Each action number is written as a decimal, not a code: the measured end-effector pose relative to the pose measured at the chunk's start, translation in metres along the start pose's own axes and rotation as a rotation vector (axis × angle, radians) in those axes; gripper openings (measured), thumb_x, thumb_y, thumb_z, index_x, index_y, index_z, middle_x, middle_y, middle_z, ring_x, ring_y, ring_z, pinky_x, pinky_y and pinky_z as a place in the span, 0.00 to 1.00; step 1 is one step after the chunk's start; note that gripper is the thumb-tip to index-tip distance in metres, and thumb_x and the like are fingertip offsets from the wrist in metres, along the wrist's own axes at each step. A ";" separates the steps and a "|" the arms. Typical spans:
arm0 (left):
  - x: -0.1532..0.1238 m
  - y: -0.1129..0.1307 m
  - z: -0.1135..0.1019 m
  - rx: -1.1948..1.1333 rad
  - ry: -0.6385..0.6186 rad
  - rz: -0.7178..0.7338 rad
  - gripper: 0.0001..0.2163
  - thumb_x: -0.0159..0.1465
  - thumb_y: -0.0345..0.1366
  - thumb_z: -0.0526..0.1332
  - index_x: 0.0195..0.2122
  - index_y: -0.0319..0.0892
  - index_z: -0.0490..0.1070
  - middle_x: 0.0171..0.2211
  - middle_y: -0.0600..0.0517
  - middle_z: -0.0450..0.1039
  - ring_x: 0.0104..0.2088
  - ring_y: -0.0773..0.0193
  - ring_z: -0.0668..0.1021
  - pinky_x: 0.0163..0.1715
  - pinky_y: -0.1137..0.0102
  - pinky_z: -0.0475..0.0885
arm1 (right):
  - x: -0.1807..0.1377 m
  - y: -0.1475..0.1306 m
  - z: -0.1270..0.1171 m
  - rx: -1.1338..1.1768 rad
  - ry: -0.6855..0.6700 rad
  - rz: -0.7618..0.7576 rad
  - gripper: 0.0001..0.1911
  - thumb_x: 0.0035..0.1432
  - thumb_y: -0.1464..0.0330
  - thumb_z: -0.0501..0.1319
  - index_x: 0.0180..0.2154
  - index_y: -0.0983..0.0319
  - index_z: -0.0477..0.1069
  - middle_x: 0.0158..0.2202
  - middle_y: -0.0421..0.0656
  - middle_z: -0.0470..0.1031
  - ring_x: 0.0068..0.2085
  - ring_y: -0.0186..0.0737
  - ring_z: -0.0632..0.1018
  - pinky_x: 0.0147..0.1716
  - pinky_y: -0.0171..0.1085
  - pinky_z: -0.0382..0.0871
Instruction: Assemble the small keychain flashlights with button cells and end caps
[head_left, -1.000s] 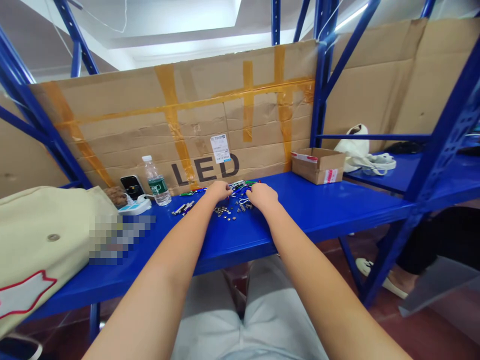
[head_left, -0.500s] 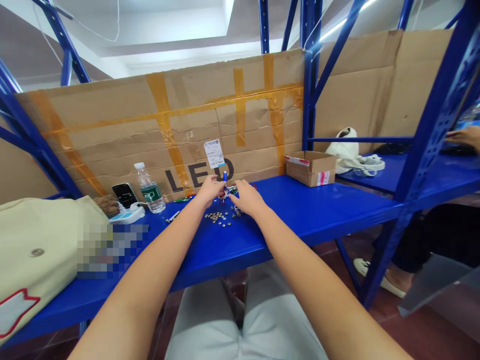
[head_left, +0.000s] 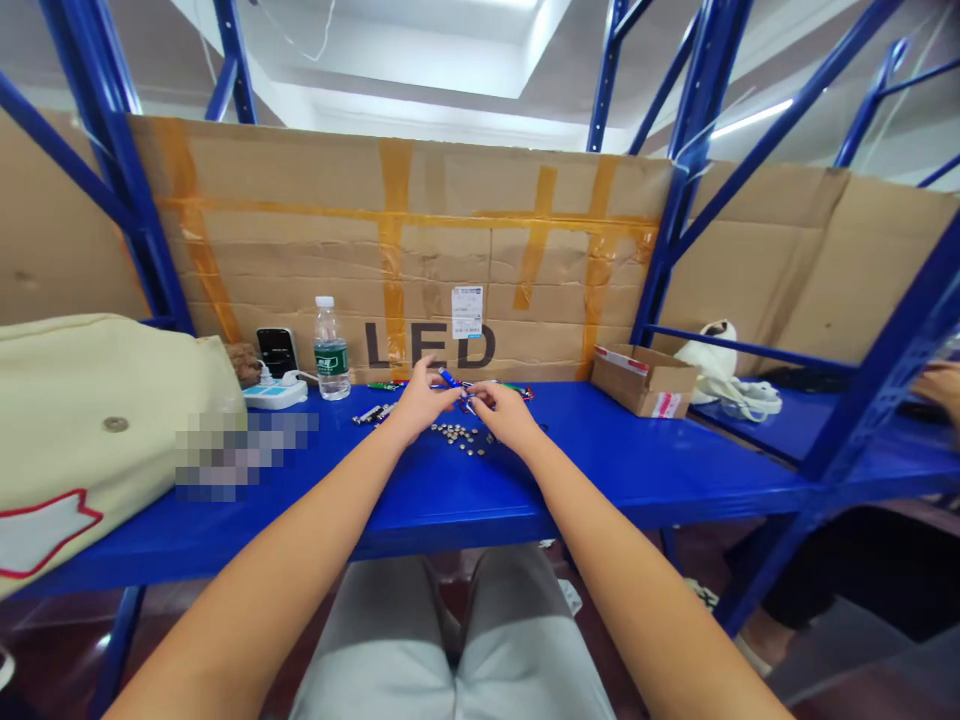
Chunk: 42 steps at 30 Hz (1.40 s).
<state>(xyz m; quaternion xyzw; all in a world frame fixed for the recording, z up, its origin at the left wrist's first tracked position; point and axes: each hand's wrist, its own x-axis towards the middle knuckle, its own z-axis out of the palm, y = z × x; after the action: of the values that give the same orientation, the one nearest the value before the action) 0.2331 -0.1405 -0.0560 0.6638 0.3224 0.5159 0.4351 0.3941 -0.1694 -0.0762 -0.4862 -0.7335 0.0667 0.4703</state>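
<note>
My left hand (head_left: pixel 420 405) is closed in a pinch on a small blue tube (head_left: pixel 448 378), which tilts with its upper end to the left. Close against its lower end, my right hand (head_left: pixel 504 412) has thumb and fingers pressed together. What lies between them is too small to make out. Below both hands, several round silver button cells (head_left: pixel 459 435) are scattered on the blue table. Dark and silver tubes (head_left: pixel 373 413) lie in a group left of my left hand. Behind the hands are green and red slim pieces (head_left: pixel 516 390), partly hidden by my fingers.
A water bottle (head_left: pixel 331 350), a white power strip (head_left: pixel 276 393) and a phone (head_left: pixel 277 352) stand at the back left. A cream bag (head_left: pixel 112 400) fills the left end. An open cardboard box (head_left: pixel 645 380) sits at the right. Cardboard (head_left: pixel 300 270) walls the back.
The view has turned, so the scene appears levelled and shifted. The blue tube has gone from upright to tilted, and my right hand has come in closer to its lower end.
</note>
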 end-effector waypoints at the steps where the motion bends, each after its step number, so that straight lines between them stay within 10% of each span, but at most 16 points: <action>1: 0.001 -0.001 -0.003 0.095 -0.009 0.076 0.38 0.53 0.30 0.66 0.62 0.45 0.47 0.41 0.49 0.72 0.33 0.67 0.77 0.36 0.70 0.73 | 0.000 -0.001 -0.001 0.009 0.023 0.008 0.12 0.56 0.73 0.55 0.42 0.64 0.72 0.37 0.43 0.77 0.35 0.34 0.75 0.38 0.34 0.68; 8: -0.001 -0.004 -0.011 0.586 -0.259 0.302 0.12 0.57 0.33 0.62 0.42 0.39 0.74 0.38 0.49 0.77 0.36 0.64 0.77 0.38 0.72 0.70 | 0.002 0.003 0.001 0.184 0.060 0.019 0.09 0.55 0.70 0.56 0.38 0.63 0.71 0.36 0.44 0.77 0.32 0.35 0.76 0.35 0.34 0.69; 26: -0.004 -0.007 -0.004 0.804 -0.075 0.241 0.13 0.60 0.40 0.55 0.25 0.39 0.73 0.22 0.52 0.73 0.25 0.65 0.72 0.26 0.72 0.63 | -0.003 0.003 -0.002 -0.386 -0.156 -0.152 0.13 0.63 0.68 0.53 0.48 0.64 0.67 0.47 0.50 0.73 0.47 0.41 0.74 0.46 0.36 0.63; 42: -0.006 -0.003 -0.001 0.721 -0.116 0.291 0.14 0.61 0.41 0.54 0.29 0.40 0.76 0.28 0.51 0.77 0.31 0.63 0.75 0.32 0.71 0.67 | -0.011 -0.021 -0.001 -0.802 -0.270 -0.016 0.20 0.67 0.61 0.42 0.44 0.64 0.68 0.42 0.50 0.76 0.41 0.47 0.77 0.40 0.39 0.65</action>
<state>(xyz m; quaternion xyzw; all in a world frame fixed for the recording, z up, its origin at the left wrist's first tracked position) 0.2303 -0.1445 -0.0608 0.8409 0.3606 0.3873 0.1138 0.3828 -0.1887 -0.0706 -0.6117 -0.7602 -0.1646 0.1443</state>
